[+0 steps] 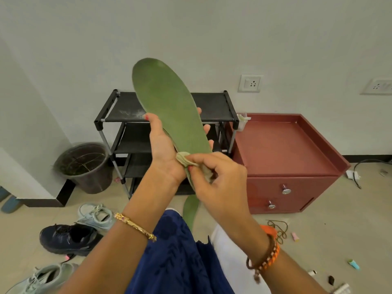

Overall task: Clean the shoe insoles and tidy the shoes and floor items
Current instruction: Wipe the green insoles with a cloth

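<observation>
The left hand [163, 145] grips a green insole [169, 102] upright — hiding part of the black shoe rack [125, 109]; the right hand [218, 179] pinches a cloth [184, 159] against its heel, sneakers [67, 238] lying nearby.

Left hand [163, 145] raised with thumb and fingers curled in a grip, right hand [218, 179] pinching just below it
</observation>
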